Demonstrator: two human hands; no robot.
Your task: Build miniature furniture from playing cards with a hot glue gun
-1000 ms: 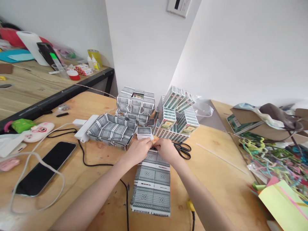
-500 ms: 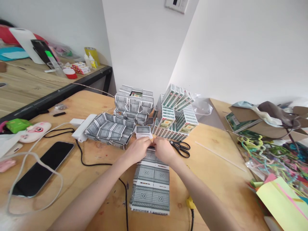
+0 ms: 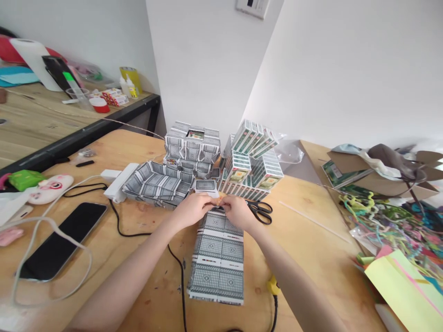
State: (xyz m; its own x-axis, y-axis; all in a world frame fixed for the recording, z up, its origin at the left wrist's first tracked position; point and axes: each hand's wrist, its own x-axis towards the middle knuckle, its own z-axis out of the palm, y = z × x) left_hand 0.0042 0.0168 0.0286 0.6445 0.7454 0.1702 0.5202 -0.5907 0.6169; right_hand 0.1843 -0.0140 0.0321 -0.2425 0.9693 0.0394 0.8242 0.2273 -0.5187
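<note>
A long block covered in grey-backed playing cards (image 3: 215,258) lies lengthwise on the wooden table in front of me. At its far end, my left hand (image 3: 195,207) and my right hand (image 3: 238,213) meet with fingers bent and pinched on its edge; the fingertips are partly hidden. Just beyond them sits a stack of loose playing cards (image 3: 206,185), face down. An open tray made of cards (image 3: 161,182) stands to the left of my hands. Black-handled scissors (image 3: 261,211) lie to the right of my right hand.
Behind stands a larger card-built box (image 3: 192,143), beside stacked green-and-white card packs (image 3: 238,168). A phone (image 3: 64,240), white power strip (image 3: 121,182) and cables lie left. A yellow plug (image 3: 273,285) lies near the front. Right are colourful pipe cleaners (image 3: 391,221) and yellow paper (image 3: 403,288).
My hands stay at the far end of the card block, with the left hand's fingers shifted slightly and its wrist moved a little to the left. The view has shifted slightly.
</note>
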